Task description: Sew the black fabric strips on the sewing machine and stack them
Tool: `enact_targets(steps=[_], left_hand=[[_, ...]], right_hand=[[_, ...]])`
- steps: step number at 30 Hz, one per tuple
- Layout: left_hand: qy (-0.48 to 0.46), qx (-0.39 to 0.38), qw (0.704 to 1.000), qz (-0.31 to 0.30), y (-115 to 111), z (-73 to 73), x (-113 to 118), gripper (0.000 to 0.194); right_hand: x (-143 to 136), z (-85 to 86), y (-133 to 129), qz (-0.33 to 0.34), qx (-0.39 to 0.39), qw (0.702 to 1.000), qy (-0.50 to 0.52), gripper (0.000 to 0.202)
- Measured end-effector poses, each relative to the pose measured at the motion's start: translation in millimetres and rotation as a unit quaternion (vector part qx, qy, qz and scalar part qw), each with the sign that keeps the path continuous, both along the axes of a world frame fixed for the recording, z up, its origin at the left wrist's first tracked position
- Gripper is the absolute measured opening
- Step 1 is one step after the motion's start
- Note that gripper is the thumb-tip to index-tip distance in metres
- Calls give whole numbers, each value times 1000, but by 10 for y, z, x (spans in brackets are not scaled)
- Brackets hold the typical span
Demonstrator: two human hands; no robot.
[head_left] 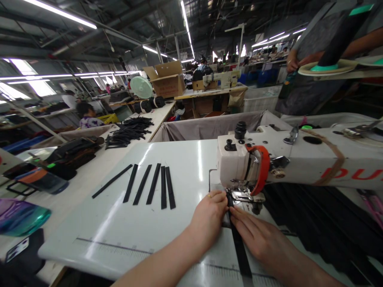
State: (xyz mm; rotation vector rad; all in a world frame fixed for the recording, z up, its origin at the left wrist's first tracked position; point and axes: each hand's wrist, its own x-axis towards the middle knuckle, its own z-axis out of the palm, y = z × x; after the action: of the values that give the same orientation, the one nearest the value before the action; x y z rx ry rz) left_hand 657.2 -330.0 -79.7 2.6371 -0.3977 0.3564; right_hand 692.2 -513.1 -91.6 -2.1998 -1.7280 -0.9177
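Observation:
A black fabric strip runs from the table's front edge up to the presser foot of a white sewing machine. My left hand is closed at the strip's far end, fingertips pinching it just left of the foot. On the right side of the strip lies my right hand, its fingers stretched out together and the tips resting on the fabric close to the foot. The needle itself is hidden behind the machine head and fingers. Several short black strips lie spaced out on the white table to the left.
A pile of black strips lies at the back left. Long black fabric pieces spread right of the machine, under its arm. A blue mug and a phone sit at the left. Another person stands behind the machine.

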Motion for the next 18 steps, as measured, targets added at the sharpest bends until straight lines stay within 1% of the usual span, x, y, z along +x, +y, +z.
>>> enact_targets(steps=[4,8,12,18], left_hand=[[2,-7,1000,0,-6,1,3,19],[5,1,1000,6,-25,-42,6,17],[9,6,1000,5,-27,-75,20,19],[1,16,1000,2,-20,-66,41,20]], right_hand=[[4,-9,3,-1,1,1000,6,42],[9,-7,10,-3,7,1000,16,41],[21,-11,9,-9,7,999,32,43],[45,-36,-10,-7,-8,999,46,43]])
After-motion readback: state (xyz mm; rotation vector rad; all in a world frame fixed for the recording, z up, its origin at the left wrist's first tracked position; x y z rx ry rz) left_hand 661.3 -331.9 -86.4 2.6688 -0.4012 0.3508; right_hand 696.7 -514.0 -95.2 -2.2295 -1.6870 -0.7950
